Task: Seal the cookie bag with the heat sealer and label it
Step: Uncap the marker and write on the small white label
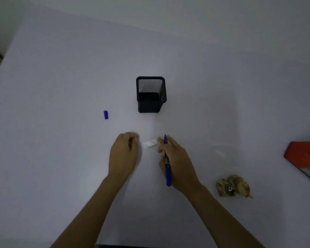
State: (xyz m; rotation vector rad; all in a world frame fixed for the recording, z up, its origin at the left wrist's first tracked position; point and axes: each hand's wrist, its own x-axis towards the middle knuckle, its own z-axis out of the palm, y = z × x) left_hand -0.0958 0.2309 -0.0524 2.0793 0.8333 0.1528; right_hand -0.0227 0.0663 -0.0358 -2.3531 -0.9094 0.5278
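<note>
Blue marker (166,161) is gripped by my right hand (177,163), tip pointing away, just right of the white label (150,143) on the counter (61,158). My left hand (124,154) rests beside the label, fingers curled closed. Bagged cookies (233,186) lie far right, near the red heat sealer (304,156); cap (105,114) and mesh cup (150,94) stand apart.

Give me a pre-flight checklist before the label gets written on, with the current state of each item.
1. Marker in the right hand: ok.
2. Cap off, lying apart on the table: ok.
3. Label on the table between the hands: ok.
4. Left hand pinning the label: not ok; it sits beside it, closed.
5. Marker tip on the label: not ok; tip points away past it.
6. Cookie bag sealed: cannot tell.
</note>
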